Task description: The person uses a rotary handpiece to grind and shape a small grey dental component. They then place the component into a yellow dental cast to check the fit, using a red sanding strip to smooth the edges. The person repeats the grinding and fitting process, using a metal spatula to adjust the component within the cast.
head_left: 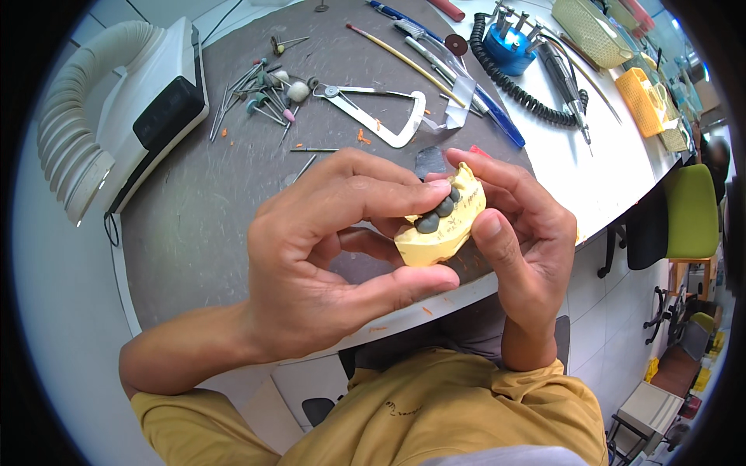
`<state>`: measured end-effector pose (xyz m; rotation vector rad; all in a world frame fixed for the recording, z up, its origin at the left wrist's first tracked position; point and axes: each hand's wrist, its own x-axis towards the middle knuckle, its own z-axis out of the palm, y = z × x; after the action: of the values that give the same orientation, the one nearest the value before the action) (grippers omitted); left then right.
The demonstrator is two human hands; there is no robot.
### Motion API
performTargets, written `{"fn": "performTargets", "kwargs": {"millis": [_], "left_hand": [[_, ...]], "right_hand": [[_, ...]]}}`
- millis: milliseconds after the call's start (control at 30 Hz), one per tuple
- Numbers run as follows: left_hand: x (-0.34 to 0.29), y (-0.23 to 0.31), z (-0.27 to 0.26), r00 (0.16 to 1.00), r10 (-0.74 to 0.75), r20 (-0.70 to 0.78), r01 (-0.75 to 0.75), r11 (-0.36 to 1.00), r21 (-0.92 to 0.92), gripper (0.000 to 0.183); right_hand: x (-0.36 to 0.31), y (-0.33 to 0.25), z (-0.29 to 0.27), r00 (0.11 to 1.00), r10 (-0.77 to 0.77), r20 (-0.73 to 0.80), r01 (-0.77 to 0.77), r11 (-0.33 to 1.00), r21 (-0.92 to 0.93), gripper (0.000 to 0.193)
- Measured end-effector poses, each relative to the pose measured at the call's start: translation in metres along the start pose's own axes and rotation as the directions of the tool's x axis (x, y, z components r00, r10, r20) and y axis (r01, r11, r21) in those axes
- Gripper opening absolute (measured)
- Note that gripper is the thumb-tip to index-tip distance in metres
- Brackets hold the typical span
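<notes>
Between my hands, above the table's near edge, is a pale yellow dental model [440, 238] with pencil-like marks on its side. A row of dark grey tooth crowns [430, 222] sits along its top. My left hand [334, 248] is closed on the model from the left, its index fingertip pressing on the crowns and its thumb below. My right hand [524, 233] grips the other end, thumb against the marked side and fingers behind. The far side of the model is hidden by my fingers.
On the grey mat [194, 264] lie rotary burs and polishing tips [268, 93], a metal caliper [373, 113], a brush [404, 62] and orange scraps. A white suction unit [167, 93] with a ribbed hose stands left. A blue bur holder [509, 46] and handpiece [559, 70] lie far right.
</notes>
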<state>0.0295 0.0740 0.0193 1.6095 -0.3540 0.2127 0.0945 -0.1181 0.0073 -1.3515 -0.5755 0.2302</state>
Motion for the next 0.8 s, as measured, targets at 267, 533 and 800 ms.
{"fn": "performTargets", "kwargs": {"millis": [267, 533, 800], "left_hand": [[0.001, -0.004, -0.001, 1.000, 0.017, 0.011, -0.017, 1.000, 0.015, 0.057], [-0.001, 0.003, 0.002, 0.984, -0.175, -0.045, 0.164, 0.970, -0.177, 0.037], [0.007, 0.007, 0.001, 0.877, -0.472, -0.090, 0.417, 0.841, -0.344, 0.017]], "right_hand": [[0.001, -0.002, 0.001, 0.997, 0.047, 0.062, -0.045, 0.998, -0.038, 0.069], [0.002, 0.000, 0.007, 1.000, 0.010, -0.013, -0.012, 0.990, -0.138, 0.078], [-0.002, 0.007, 0.004, 0.998, -0.063, -0.018, 0.054, 0.944, -0.325, 0.076]]}}
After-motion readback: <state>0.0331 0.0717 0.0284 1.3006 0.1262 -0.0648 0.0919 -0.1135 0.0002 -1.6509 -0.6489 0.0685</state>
